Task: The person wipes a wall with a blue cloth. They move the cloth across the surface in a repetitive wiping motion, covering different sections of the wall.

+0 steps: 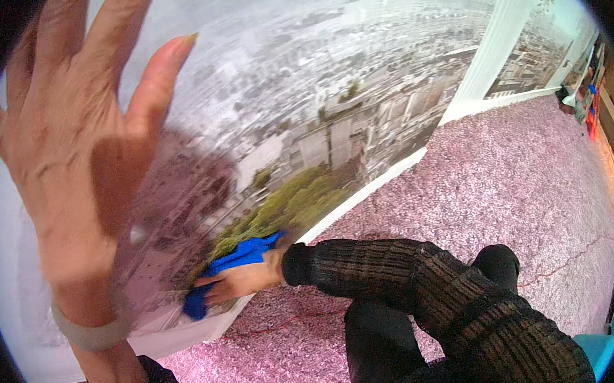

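My left hand (75,122) is raised large in the upper left, palm towards the window pane (297,58), fingers spread and holding nothing. Its fingertips run past the top of the view, and whether it touches the glass I cannot tell. A pale band (92,329) circles the left wrist. Low on the same pane, my right hand (244,280) presses a blue cloth (247,251) near the white bottom frame (360,196). Bunched folds of the cloth show above and below the fingers. Behind the glass a city with trees is seen from high up.
Pink-toned carpet (477,179) runs up to the window frame. A thin red line (563,269) crosses it. My dark-clothed legs (378,336) are below. A white upright (494,39) divides the panes. Several mixed items (581,103) stand at the far right, with a blue object (596,350) lower down.
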`<state>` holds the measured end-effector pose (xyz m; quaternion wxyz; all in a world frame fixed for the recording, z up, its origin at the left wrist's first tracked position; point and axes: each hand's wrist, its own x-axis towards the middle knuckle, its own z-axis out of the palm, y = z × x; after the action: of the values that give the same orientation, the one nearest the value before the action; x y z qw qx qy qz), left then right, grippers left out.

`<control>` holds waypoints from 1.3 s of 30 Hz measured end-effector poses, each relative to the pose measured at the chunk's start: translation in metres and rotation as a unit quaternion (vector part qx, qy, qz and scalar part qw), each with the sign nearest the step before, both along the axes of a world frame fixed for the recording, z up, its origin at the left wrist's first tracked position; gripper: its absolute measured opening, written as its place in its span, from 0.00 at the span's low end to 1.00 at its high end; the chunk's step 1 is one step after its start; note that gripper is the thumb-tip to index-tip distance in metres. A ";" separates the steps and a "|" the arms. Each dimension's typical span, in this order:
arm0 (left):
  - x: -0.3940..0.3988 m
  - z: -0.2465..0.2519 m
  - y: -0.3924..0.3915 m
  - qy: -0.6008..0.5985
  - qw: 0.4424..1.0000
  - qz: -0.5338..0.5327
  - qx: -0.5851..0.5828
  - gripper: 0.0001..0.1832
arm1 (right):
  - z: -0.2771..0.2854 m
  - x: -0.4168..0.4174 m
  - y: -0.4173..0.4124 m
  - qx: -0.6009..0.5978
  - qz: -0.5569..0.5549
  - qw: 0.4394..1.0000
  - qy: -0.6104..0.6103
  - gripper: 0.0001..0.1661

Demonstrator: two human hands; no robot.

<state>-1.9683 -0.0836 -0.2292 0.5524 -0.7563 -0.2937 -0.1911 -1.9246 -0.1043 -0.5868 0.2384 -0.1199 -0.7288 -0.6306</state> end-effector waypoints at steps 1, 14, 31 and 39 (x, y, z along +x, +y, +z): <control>-0.007 0.000 -0.007 0.008 1.000 0.010 -0.001 0.26 | 0.003 -0.004 -0.001 -0.150 0.108 0.981 -0.059 0.30; 0.004 0.008 -0.010 -0.015 0.994 0.053 0.096 0.37 | 0.134 0.067 -0.008 -0.419 0.185 0.887 0.065 0.34; 0.033 0.021 -0.028 -0.103 0.993 0.054 -0.004 0.38 | 0.165 0.121 0.002 -0.351 0.147 0.924 0.048 0.32; 0.031 0.013 -0.021 -0.044 0.994 0.087 0.054 0.33 | 0.027 0.128 0.012 -0.410 0.172 0.895 -0.030 0.34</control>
<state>-1.9378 -0.1046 -0.2158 0.5933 -0.6882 -0.3713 -0.1909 -1.7969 -0.0924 -0.5596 0.2512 -0.0608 -0.9386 -0.2285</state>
